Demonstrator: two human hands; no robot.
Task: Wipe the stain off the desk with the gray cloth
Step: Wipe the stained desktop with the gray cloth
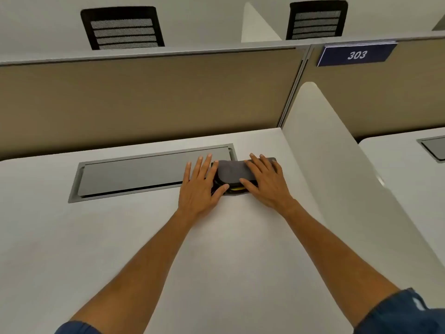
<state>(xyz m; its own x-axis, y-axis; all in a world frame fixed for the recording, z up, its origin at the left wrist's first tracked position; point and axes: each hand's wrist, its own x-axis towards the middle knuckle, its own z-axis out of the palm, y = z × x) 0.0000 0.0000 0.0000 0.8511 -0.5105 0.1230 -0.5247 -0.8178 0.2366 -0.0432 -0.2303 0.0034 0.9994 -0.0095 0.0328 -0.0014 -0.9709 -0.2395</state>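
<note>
Gray cloth (232, 171), folded on a dark stack at the desk (144, 237) rear: left hand (201, 186) and right hand (265, 182) flat, fingers spread, gripping nothing; pinch top layer only; no stain visible.

The surface (120, 237) looks smooth, matt white laminate. The cable hatch (144, 173) is brushed grey metal. The cloth (232, 171) is soft, matt grey fabric.
</note>
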